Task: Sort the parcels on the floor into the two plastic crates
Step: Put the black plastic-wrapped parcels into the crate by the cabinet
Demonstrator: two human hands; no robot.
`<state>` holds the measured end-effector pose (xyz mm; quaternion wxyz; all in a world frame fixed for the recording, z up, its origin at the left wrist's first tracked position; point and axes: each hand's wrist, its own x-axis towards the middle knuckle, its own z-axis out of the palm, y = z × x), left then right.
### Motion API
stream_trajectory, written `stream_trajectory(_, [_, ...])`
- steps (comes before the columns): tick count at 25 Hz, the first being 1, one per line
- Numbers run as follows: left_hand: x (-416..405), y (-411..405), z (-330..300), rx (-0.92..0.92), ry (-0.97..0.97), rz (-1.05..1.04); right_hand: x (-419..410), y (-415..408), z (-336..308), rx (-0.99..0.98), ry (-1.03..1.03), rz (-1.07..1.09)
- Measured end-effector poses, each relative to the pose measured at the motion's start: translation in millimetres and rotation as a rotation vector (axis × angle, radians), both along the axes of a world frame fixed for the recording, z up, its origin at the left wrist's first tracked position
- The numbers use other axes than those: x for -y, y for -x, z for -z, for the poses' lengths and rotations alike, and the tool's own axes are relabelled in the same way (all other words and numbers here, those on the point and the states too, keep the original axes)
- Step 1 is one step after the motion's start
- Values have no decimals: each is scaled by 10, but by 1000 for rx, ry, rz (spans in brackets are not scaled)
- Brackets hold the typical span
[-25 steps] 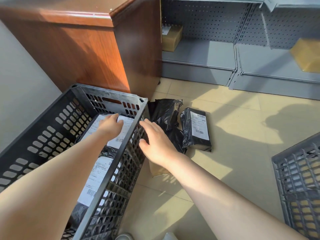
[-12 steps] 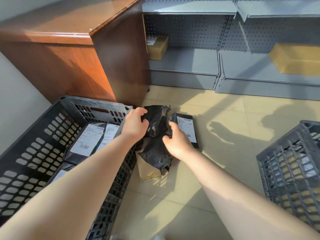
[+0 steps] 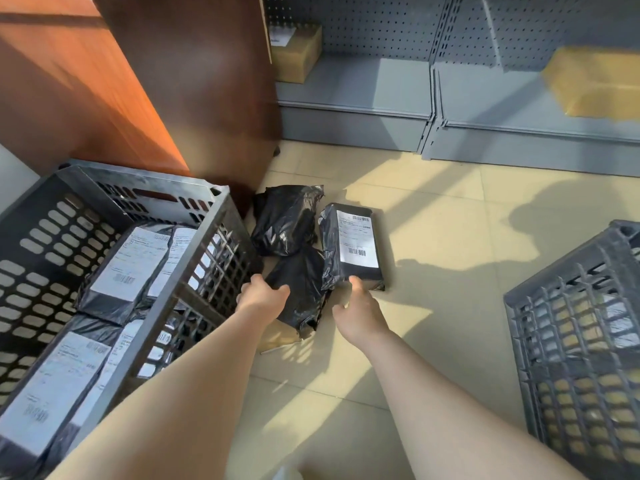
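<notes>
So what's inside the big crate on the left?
The left crate holds black parcels with white labels, at least four. Anything beneath them is hidden.

Three black poly parcels lay on the tiled floor between two grey plastic crates. Labelled parcel (image 3: 353,245) lay flat, white label and barcode up. Crumpled unlabelled bag (image 3: 285,221) lay just left of it. A third black bag (image 3: 301,289) rested partly over a brown cardboard parcel (image 3: 277,336). Left crate (image 3: 180,271) held several labelled black parcels (image 3: 128,268). Right crate (image 3: 571,327) showed yellowish contents through its slots.
</notes>
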<state>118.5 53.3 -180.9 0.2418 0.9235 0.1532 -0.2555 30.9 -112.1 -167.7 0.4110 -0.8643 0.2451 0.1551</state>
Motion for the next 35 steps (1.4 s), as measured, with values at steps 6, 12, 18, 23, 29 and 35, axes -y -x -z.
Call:
stream_trajectory(6, [92, -43, 159, -41, -29, -115, 109, 38, 235, -148, 20, -50])
stream_trajectory(12, [110, 50, 243, 14, 145, -252, 146, 18, 288, -174, -14, -30])
stream_trajectory(18, [232, 150, 220, -97, 398, -246, 107, -30, 275, -180, -142, 51])
stream_trajectory(23, [282, 232, 100, -309, 682, -290, 120, -13, 296, -196, -271, -46])
stream_trajectory(29, [336, 175, 24, -292, 769, -359, 158, 52, 323, -98, 142, -378])
stream_trajectory(35, [374, -4, -53, -141, 738, -290, 243, -46, 195, 173, 469, -307])
